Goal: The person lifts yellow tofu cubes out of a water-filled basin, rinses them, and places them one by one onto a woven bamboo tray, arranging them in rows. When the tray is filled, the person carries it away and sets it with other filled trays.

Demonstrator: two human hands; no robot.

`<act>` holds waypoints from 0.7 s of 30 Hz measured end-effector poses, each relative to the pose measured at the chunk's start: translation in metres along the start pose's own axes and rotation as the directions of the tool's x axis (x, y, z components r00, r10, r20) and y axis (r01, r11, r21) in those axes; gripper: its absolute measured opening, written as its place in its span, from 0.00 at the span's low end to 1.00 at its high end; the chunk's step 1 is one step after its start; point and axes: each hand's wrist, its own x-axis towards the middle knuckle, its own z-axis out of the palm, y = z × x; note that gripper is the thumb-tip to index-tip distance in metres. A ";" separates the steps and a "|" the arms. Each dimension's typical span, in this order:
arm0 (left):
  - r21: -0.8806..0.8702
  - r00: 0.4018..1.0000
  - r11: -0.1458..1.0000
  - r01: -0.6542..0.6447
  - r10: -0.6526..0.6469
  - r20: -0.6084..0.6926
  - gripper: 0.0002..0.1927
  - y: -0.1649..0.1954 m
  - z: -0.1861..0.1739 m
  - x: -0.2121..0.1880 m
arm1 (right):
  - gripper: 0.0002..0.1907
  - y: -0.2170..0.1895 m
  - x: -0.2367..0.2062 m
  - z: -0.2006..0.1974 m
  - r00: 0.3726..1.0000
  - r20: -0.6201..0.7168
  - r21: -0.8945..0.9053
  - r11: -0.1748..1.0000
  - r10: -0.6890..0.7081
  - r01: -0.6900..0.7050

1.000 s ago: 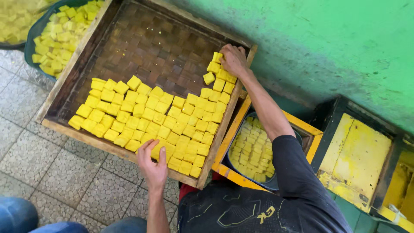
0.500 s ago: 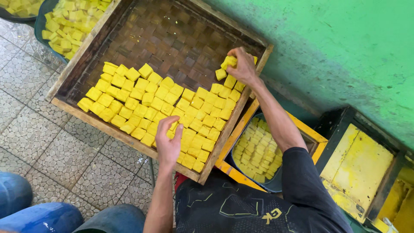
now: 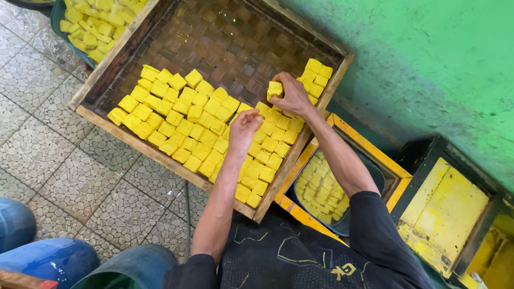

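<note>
A large woven wooden tray (image 3: 214, 43) leans over the tiled floor, its near half covered with several yellow cubes (image 3: 182, 123) set in rows. My right hand (image 3: 295, 97) holds one yellow cube (image 3: 274, 89) just above the cubes near the tray's right edge. My left hand (image 3: 243, 128) hovers over the middle of the rows, fingers curled, touching the cubes beneath it; I cannot make out whether it grips one.
A basin with more yellow cubes in liquid (image 3: 321, 192) sits in a yellow frame below the tray's right corner. Another bowl of cubes (image 3: 91, 27) stands top left. Yellow-stained moulds (image 3: 444, 214) are at the right, blue containers (image 3: 48, 262) bottom left, a green wall (image 3: 428, 64) behind.
My left hand has moved from the tray's near edge up into the middle of the rows. My right hand has come inward from the far right corner, holding a cube.
</note>
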 end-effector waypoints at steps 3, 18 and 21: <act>-0.185 0.988 0.975 0.120 -0.135 -0.070 0.25 0.015 -0.003 0.000 | 0.31 -0.023 -0.010 -0.009 0.996 0.087 0.238 0.971 -0.035 0.013; -0.932 0.992 0.340 0.125 -0.026 0.124 0.27 0.040 -0.059 -0.058 | 0.15 -0.031 -0.059 0.047 0.996 -0.028 -0.078 0.994 -0.079 0.076; -0.943 0.993 0.314 0.110 0.011 0.120 0.27 0.045 -0.064 -0.062 | 0.14 -0.046 -0.071 0.053 0.976 -0.098 -0.299 0.941 -0.192 0.156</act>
